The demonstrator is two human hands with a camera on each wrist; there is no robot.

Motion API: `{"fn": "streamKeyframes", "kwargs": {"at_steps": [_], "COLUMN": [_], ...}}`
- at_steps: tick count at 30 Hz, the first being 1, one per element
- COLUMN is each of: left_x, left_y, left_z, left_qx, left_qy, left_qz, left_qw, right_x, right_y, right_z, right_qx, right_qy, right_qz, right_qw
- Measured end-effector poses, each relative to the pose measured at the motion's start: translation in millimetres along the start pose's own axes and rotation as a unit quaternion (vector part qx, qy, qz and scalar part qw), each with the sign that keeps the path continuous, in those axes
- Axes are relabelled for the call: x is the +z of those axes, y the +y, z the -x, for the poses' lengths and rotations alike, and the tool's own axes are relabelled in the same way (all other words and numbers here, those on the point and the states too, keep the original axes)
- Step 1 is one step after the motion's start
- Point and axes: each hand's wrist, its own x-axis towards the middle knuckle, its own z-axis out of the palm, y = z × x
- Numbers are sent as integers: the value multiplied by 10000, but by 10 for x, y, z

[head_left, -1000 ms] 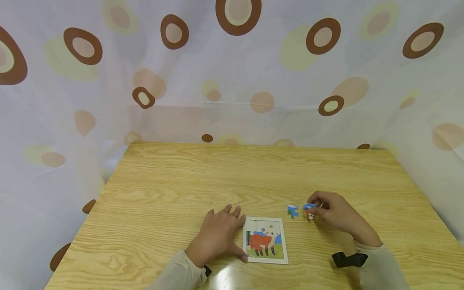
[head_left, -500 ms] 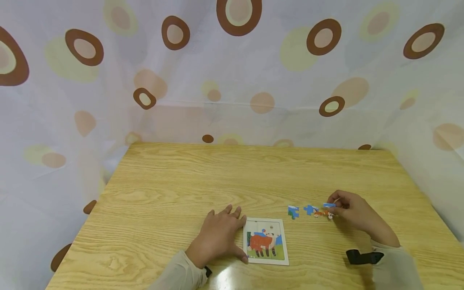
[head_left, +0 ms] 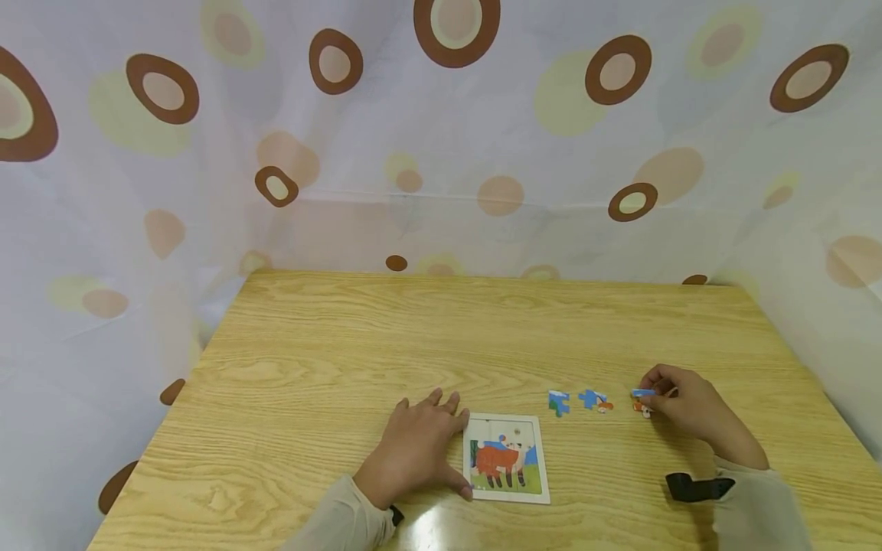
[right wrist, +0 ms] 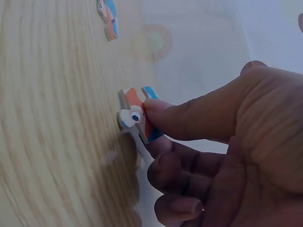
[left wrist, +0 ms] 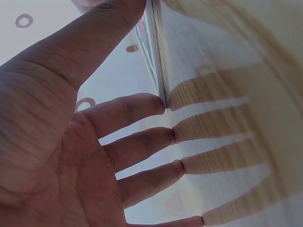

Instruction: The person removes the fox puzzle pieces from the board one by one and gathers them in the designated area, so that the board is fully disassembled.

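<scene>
Midway between the left and right edges of the tabletop (head_left: 331, 344), well apart from its back edge, lies a puzzle frame (head_left: 510, 497) with a picture of a red animal partly filled in. Along its left side rests the left hand (head_left: 416, 444), fingers spread wide and fairly straight, the thumb by the frame's near left corner and the index fingertip touching its far left corner; the other fingertips meet the tabletop. Farther toward the right edge, the right hand (head_left: 696, 409) pinches a puzzle piece (right wrist: 135, 113) printed with an eye, the thumb on its face and the grip narrow; whether a second one sits against it, I cannot tell. Between the frame and the right hand lie a blue-and-green piece (head_left: 559, 402), nearer the frame, and a blue-and-orange piece (head_left: 595, 399). Beyond the back edge hangs a spotted curtain (head_left: 441, 229).
</scene>
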Motion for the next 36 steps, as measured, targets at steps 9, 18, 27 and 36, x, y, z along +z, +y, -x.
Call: {"fn": "streamKeyframes", "kwargs": {"at_steps": [9,18,27,36], "left_x": [1,-22,12,2], "left_y": [-5,-1,-7,-15], "left_z": [-10,0,1,0], "left_qx": [0,-31,17,28], "left_qy": [-26,-46,32,36], "left_qz": [-44,7,-12,30], "left_qw": [10000,10000,10000,10000], "right_x": [34,47,51,41], "right_y": [2,0,-29,-154], "right_z": [7,6,10,-12], "right_qx": [136,157,230,-23], "right_qy": [-4,93,79,304], "right_qz": [173,283,383,253], "right_qw": [9998,9994,9990,9992]}}
